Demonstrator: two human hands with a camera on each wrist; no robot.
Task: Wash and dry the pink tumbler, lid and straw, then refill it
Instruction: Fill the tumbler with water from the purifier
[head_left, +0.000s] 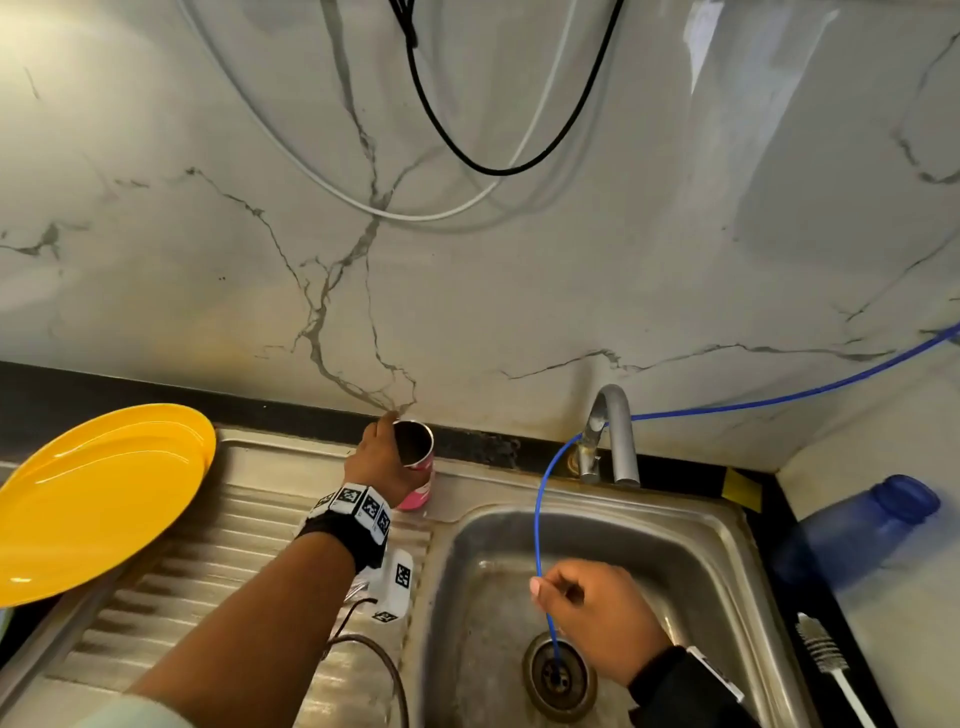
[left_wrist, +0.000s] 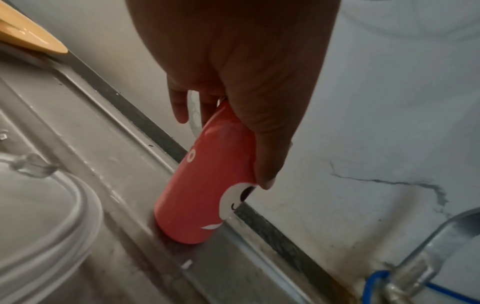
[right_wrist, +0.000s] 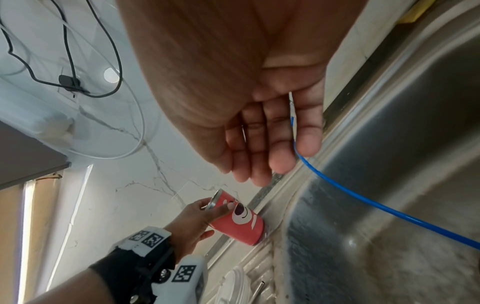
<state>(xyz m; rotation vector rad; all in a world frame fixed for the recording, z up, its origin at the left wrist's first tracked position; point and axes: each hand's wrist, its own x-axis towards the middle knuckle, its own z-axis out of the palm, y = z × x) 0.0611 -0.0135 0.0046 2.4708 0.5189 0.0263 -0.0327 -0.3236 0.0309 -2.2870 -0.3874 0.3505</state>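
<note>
Two fingers (left_wrist: 265, 144) around pink tumbler (left_wrist: 205, 176).

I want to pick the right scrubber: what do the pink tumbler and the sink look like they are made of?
The pink tumbler looks like steel: its inside and rim are bare grey metal, while the outside carries a smooth pink coating with a printed face. The sink appears to be stainless steel, with a dull brushed sheen, stained near the drain.
</note>
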